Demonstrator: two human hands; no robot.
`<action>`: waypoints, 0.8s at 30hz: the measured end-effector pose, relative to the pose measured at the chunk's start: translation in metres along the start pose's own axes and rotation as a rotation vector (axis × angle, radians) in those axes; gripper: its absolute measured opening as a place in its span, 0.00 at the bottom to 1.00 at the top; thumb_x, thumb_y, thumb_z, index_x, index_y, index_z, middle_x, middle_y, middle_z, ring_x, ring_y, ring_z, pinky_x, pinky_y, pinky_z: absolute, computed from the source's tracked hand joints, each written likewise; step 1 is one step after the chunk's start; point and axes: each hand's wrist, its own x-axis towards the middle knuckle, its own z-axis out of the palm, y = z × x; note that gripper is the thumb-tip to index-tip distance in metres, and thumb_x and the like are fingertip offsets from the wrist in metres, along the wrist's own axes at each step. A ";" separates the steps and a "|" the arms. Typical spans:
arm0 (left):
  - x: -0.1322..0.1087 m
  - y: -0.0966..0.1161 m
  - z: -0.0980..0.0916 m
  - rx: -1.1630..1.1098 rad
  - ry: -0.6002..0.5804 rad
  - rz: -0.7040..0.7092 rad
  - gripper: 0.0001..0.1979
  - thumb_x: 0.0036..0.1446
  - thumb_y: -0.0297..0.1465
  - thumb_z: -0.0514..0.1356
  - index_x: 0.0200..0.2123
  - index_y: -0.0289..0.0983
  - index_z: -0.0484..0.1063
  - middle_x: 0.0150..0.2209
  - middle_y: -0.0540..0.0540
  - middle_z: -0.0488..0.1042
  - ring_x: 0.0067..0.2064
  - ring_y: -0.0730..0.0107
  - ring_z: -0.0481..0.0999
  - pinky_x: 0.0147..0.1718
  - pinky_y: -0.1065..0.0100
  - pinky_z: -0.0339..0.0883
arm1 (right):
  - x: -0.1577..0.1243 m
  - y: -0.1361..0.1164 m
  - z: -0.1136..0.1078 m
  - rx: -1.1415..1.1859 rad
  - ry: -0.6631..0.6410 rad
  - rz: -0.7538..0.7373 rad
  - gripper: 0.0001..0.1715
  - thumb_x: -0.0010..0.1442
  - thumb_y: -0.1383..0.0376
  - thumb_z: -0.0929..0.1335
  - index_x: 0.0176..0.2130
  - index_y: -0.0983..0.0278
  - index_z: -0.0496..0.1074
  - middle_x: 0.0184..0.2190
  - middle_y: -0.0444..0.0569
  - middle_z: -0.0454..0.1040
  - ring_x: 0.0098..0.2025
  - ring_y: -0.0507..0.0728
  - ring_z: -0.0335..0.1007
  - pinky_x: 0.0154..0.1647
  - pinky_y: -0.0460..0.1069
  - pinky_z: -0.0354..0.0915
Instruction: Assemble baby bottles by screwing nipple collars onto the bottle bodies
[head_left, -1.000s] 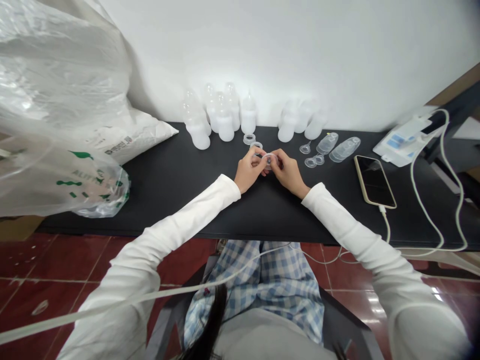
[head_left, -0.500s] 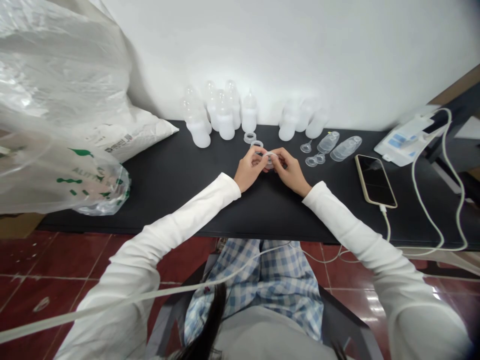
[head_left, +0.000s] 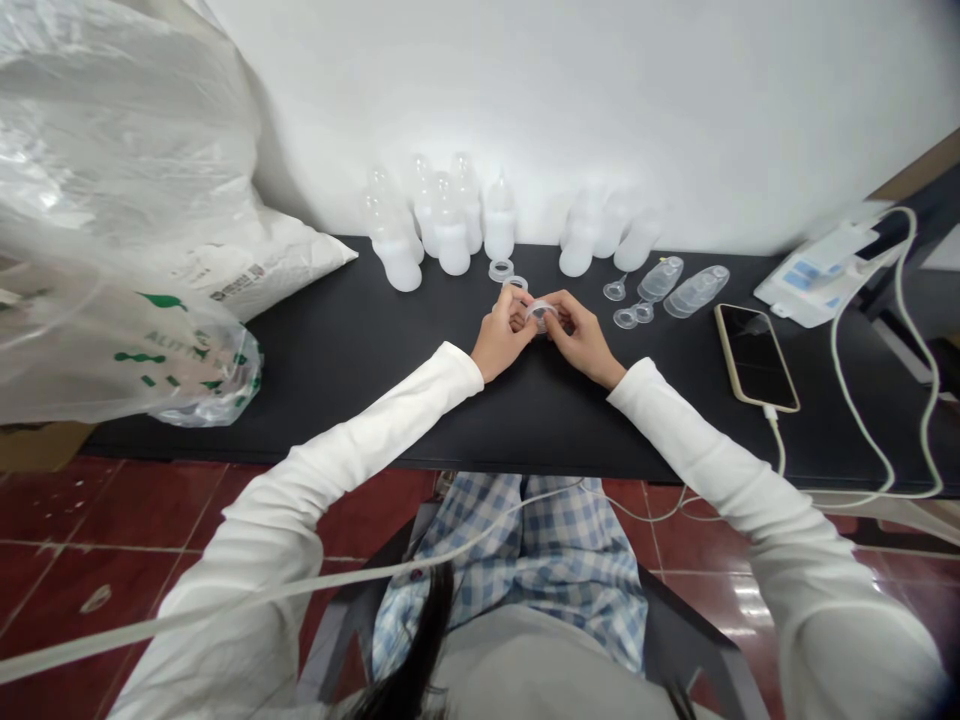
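Observation:
Over the black table, my left hand [head_left: 504,336] and my right hand [head_left: 576,338] pinch a translucent bottle collar ring [head_left: 541,316] between them, fingers closed on its two sides. Whether a nipple sits inside the ring cannot be made out. Just beyond my left fingers lie two more collar rings [head_left: 501,270] on the table. Farther back stands a white baby bottle [head_left: 499,222] with a clear top. To the right of my right hand lie several clear nipples [head_left: 625,318] and stacked clear caps [head_left: 660,280].
Several capped bottles [head_left: 453,240] stand by the wall at left, and white bottle bodies [head_left: 577,245] at right. A charging phone [head_left: 757,358], a white power device [head_left: 814,275] and cables occupy the right side. Large plastic bags [head_left: 202,340] cover the left end.
The collar ring has tipped slightly between my fingers, so its opening shows more. My hands stay in nearly the same place. The view has shifted a little.

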 end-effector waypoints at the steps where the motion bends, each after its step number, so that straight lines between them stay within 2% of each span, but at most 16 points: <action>1: 0.000 0.001 0.000 0.018 0.007 0.010 0.16 0.58 0.40 0.68 0.40 0.42 0.64 0.29 0.54 0.74 0.27 0.73 0.75 0.33 0.66 0.74 | 0.000 0.000 0.000 0.004 -0.003 0.002 0.26 0.66 0.41 0.64 0.43 0.59 0.71 0.32 0.45 0.74 0.30 0.53 0.67 0.32 0.50 0.66; 5: 0.000 0.001 -0.002 0.033 0.023 0.030 0.16 0.59 0.42 0.67 0.40 0.42 0.65 0.28 0.55 0.73 0.25 0.74 0.74 0.33 0.67 0.74 | -0.001 -0.002 0.000 0.014 -0.007 0.023 0.25 0.65 0.42 0.65 0.45 0.59 0.72 0.34 0.45 0.75 0.30 0.53 0.67 0.32 0.50 0.67; 12: 0.002 -0.005 -0.004 -0.101 -0.032 -0.053 0.21 0.57 0.47 0.67 0.45 0.42 0.65 0.33 0.50 0.78 0.30 0.70 0.79 0.37 0.64 0.76 | -0.002 -0.004 -0.003 0.000 -0.043 -0.010 0.26 0.65 0.42 0.66 0.50 0.58 0.71 0.37 0.46 0.76 0.33 0.53 0.69 0.36 0.50 0.68; 17: 0.001 -0.003 -0.003 -0.071 -0.045 0.000 0.21 0.55 0.43 0.70 0.43 0.41 0.64 0.34 0.50 0.77 0.32 0.72 0.78 0.35 0.68 0.73 | -0.002 -0.003 -0.003 0.028 -0.003 -0.037 0.25 0.63 0.43 0.68 0.46 0.59 0.70 0.34 0.46 0.76 0.32 0.54 0.69 0.33 0.50 0.66; 24: 0.000 0.000 -0.002 -0.059 -0.071 -0.001 0.17 0.57 0.37 0.68 0.40 0.40 0.62 0.28 0.55 0.73 0.25 0.78 0.73 0.27 0.73 0.69 | -0.004 -0.006 0.000 0.115 -0.012 0.031 0.24 0.63 0.43 0.69 0.41 0.59 0.67 0.29 0.42 0.76 0.27 0.51 0.67 0.29 0.49 0.65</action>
